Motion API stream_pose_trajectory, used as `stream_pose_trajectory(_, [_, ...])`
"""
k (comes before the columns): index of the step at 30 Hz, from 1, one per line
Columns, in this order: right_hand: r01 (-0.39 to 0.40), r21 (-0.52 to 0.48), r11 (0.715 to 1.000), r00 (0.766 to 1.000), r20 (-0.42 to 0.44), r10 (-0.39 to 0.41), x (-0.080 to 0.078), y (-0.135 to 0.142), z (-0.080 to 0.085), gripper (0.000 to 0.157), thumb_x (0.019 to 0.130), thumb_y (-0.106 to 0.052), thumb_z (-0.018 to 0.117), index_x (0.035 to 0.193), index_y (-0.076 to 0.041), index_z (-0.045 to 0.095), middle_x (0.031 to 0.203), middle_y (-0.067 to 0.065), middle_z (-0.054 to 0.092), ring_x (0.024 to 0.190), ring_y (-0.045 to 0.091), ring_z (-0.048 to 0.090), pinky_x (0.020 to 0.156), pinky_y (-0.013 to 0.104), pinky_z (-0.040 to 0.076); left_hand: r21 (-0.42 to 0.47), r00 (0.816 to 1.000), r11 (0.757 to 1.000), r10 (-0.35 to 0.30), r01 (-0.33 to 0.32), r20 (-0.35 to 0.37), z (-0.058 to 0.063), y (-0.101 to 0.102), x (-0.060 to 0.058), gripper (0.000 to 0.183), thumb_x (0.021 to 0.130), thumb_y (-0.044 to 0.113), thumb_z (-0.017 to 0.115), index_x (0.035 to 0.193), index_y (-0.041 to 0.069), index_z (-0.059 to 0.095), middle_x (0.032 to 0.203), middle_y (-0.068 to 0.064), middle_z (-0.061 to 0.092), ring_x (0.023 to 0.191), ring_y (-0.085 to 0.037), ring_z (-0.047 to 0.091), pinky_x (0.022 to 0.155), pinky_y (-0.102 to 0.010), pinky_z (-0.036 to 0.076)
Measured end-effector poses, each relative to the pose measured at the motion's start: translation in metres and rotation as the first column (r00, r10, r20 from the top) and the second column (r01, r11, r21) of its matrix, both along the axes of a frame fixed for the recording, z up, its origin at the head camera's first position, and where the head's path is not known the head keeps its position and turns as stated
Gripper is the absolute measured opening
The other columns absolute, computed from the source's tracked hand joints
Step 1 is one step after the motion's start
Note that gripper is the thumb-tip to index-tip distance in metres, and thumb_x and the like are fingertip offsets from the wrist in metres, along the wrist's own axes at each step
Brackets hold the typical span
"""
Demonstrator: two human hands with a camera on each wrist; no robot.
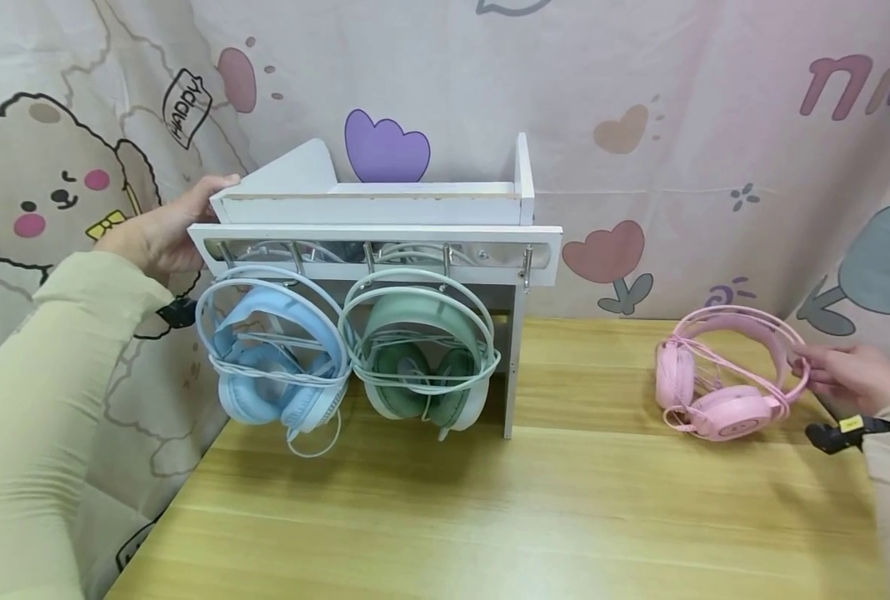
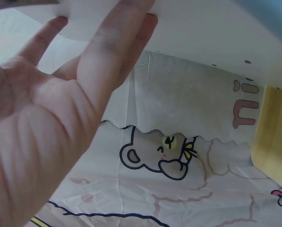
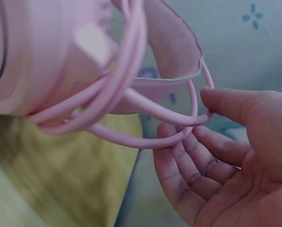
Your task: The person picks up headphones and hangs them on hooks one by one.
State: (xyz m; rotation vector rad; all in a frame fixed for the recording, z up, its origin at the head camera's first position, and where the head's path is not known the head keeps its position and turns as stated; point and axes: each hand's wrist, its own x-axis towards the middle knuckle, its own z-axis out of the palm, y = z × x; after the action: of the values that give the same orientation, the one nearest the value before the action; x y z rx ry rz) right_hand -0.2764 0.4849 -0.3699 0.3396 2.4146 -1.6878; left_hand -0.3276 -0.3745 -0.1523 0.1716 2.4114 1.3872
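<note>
My left hand (image 1: 163,229) rests against the left side of a white shelf (image 1: 370,210). In the left wrist view its fingers (image 2: 100,61) reach out fairly straight to touch a white panel (image 2: 192,33). From the metal hooks along the shelf's front hang blue headphones (image 1: 276,358) and, beside them, green headphones (image 1: 426,358). At the far right, my right hand (image 1: 861,375) pinches the thin outer headband of pink headphones (image 1: 730,408). In the right wrist view, thumb and fingertips meet at that pink band (image 3: 164,142), and the cable is wound around the headphones.
The wooden tabletop (image 1: 565,508) stretches under the shelf and the pink headphones. A printed curtain (image 1: 445,92) hangs behind the table and on both sides. One free hook (image 1: 527,267) is at the right end of the rail.
</note>
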Motion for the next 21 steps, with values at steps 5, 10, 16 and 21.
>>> stream_pose_trajectory(5, [-0.06,0.202,0.978,0.995,-0.061,0.074,-0.003,-0.016,0.02,0.025,0.104,-0.038,0.053,0.098,-0.019,0.068,0.077,-0.019,0.067,0.072,-0.001,0.066,0.068,0.022,0.058,0.005,1.0,1.0,0.007,-0.007,0.009,0.001,0.001,0.0,0.079,0.093,0.078,0.021,0.151,0.025,0.023,0.128,-0.002,0.042,0.109,-0.016,0.051,0.087,-0.037,0.056])
stream_pose_trajectory(10, [-0.052,0.341,0.939,0.979,-0.169,0.115,-0.007,-0.039,0.036,0.047,0.101,-0.037,0.059,0.119,0.006,0.06,0.077,-0.019,0.068,0.072,-0.002,0.066,0.067,0.022,0.058,-0.001,1.0,1.0,0.013,-0.013,0.003,0.002,0.001,0.0,0.077,0.093,0.078,0.022,0.15,0.025,0.025,0.128,-0.002,0.042,0.109,-0.016,0.051,0.087,-0.037,0.056])
stream_pose_trajectory(16, [-0.007,0.472,0.882,0.961,-0.241,0.137,-0.007,-0.066,0.053,0.071,0.098,-0.047,0.06,0.132,0.015,0.051,0.081,-0.011,0.07,0.071,0.001,0.066,0.066,0.022,0.058,-0.009,1.0,1.0,0.002,-0.002,-0.007,0.004,0.002,0.0,0.077,0.093,0.078,0.021,0.15,0.025,0.026,0.128,-0.002,0.042,0.109,-0.016,0.05,0.087,-0.037,0.056])
stream_pose_trajectory(21, [0.039,0.548,0.836,0.956,-0.265,0.13,-0.002,-0.081,0.066,0.073,0.096,-0.054,0.06,0.129,0.01,0.056,0.083,-0.003,0.072,0.069,0.007,0.063,0.062,0.023,0.056,-0.006,1.0,1.0,0.002,-0.002,-0.004,0.0,0.004,0.001,0.08,0.093,0.077,0.02,0.151,0.021,0.024,0.131,-0.004,0.039,0.111,-0.017,0.049,0.087,-0.037,0.055])
